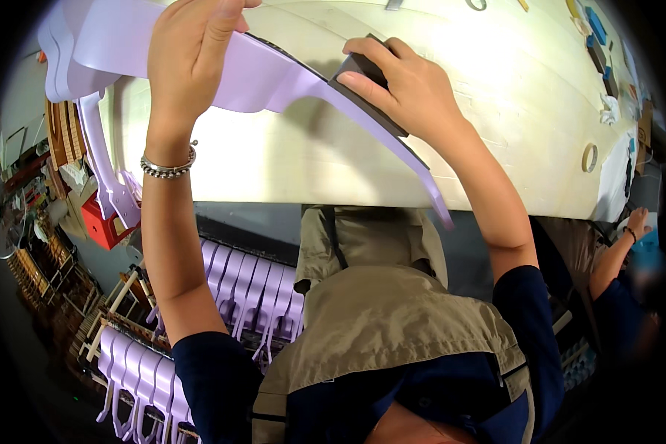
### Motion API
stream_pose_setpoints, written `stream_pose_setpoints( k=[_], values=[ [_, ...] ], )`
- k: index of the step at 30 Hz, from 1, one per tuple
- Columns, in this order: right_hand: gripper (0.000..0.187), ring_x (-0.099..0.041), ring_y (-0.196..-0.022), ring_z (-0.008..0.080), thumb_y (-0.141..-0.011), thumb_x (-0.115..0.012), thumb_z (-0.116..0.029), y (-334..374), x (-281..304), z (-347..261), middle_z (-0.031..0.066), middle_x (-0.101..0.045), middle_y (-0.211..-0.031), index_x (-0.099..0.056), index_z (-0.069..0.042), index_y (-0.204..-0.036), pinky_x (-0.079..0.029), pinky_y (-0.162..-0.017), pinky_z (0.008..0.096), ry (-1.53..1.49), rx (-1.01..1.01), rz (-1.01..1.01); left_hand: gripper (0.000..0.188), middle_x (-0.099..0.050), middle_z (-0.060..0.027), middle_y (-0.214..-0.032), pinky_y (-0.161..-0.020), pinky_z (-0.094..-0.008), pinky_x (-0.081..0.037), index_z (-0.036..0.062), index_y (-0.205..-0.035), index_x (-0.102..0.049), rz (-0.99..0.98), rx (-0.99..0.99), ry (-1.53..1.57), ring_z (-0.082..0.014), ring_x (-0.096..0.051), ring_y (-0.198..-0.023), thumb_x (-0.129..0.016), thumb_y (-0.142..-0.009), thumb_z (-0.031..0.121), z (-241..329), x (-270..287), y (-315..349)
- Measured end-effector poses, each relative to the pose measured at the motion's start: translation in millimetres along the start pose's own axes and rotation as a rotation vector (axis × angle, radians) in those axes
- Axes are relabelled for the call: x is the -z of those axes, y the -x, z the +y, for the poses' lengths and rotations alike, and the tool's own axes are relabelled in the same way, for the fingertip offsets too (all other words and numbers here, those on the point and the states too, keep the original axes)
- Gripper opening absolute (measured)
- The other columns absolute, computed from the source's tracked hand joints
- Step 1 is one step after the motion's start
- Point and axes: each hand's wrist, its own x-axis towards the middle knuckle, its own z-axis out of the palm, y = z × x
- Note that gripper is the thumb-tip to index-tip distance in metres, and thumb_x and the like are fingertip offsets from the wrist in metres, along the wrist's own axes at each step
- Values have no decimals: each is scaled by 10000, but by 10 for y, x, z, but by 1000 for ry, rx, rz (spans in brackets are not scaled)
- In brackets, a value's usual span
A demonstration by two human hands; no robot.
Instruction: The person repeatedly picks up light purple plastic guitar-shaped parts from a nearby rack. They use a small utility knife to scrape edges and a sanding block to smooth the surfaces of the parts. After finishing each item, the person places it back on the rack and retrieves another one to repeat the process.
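Observation:
My left hand (189,52) grips the top edge of a lilac curved furniture part (251,74) held over the pale wooden worktable (496,111). My right hand (403,85) presses a dark sanding block (366,89) against the part's thin lower edge, where it tapers to a point toward the table's front edge. A metal bracelet sits on my left wrist. More lilac pieces (107,170) hang down at the left from the same part.
Rows of lilac parts (244,292) rest on a rack below the table at left. A red box (100,226) sits by shelves on the left. A tape roll (590,157) and blue blocks (598,33) lie at the table's right. Another person's arm (618,255) shows at right.

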Motion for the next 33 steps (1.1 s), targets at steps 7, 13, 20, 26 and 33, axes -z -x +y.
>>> stream_pose_setpoints(
  k=[7,13,20,26,33],
  values=[
    [448,-597,-619,291,-822,-504,-584,-45,-2,-12,118,-575,-752,-580,-216,-1066,-474,-533,355,7,9,18,420,-590,-41,-717,-760,-323,-394,32,-925,-653,45,26,0,-209,-539,-739,-313,-972,275,-2,-29,24],
    [449,-602,-622,296,-827,-493,-584,-232,-27,-168,128,-578,-740,-586,-211,-1059,-480,-537,357,-9,-7,-9,430,-596,-43,-720,-771,-322,-396,29,-919,-654,61,14,2,-209,-548,-764,-310,-974,280,-33,-1,44],
    [487,-611,-642,296,-819,-482,-606,-308,-31,-223,131,-595,-759,-587,-200,-1065,-485,-551,360,10,5,7,421,-603,-44,-718,-781,-325,-397,27,-916,-654,54,39,41,-212,-550,-776,-316,-969,272,-56,5,51],
    [471,-597,-640,311,-825,-489,-589,-373,24,-261,138,-574,-759,-580,-200,-1075,-480,-570,379,11,-33,-75,409,-603,-46,-722,-776,-319,-396,21,-923,-650,68,35,17,-209,-546,-776,-313,-963,249,-38,-4,42],
    [436,-587,-684,288,-839,-517,-527,670,379,354,111,-542,-804,-578,-189,-1109,-464,-581,355,15,-84,-330,407,-599,-56,-732,-772,-307,-397,11,-937,-646,49,89,55,-197,-543,-781,-297,-952,219,-6,-2,47]
  ],
)
